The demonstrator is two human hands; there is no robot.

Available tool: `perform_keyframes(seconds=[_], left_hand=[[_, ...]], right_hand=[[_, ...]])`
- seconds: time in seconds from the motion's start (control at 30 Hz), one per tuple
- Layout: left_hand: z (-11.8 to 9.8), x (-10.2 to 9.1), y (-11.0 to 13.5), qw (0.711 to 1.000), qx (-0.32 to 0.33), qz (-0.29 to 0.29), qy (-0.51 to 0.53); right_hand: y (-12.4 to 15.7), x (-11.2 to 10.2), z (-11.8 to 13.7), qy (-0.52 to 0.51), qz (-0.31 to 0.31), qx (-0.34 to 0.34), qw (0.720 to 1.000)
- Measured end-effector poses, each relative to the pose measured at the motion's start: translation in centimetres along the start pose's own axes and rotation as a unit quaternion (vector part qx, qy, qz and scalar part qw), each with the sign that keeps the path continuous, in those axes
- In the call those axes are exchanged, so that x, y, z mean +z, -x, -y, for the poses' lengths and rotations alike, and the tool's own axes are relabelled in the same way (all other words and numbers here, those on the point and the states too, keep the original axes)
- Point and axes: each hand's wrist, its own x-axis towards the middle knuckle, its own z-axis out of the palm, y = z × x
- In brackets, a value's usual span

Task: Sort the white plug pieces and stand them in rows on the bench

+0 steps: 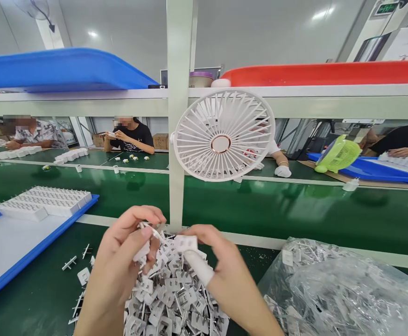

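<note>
My left hand (115, 254) is closed round a small white plastic part (142, 252), partly hidden by the fingers. Between the thumb and index finger of my right hand (227, 263) is a white plastic plate (186, 242) with small openings. A white cover wraps the right thumb. Below both hands lies a heap of white plastic pieces with metal pins (176, 294). A few loose pin pieces (70, 262) are scattered left of the heap, on the green table.
At left, a blue-edged tray (43, 242) bears rows of white blocks (50, 198). A clear plastic bag (347, 289) of parts sits at right. A white fan (221, 143) hangs by the post (178, 196). Several people work beyond the green belt (295, 210).
</note>
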Motion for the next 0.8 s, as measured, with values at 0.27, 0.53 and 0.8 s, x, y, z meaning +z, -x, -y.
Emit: perform_keyframes(seconds=[0.27,0.53,0.8], left_hand=[[-0.1,0.2,0.5,0.998,-0.019,0.062,0.028],[0.5,0.9,0.5,0.990,-0.072,0.118,-0.041],[0.7,1.6,0.9,0.990,-0.064,0.111,-0.055]], right_hand=[[-0.9,3.4,-3.1,0.054,0.120,-0.013,0.991],[0.4,-0.3,1.1,-0.031,-0.130,-0.083,0.988],[0.9,-0.3,2.9,0.111,-0.192,-0.183,0.958]])
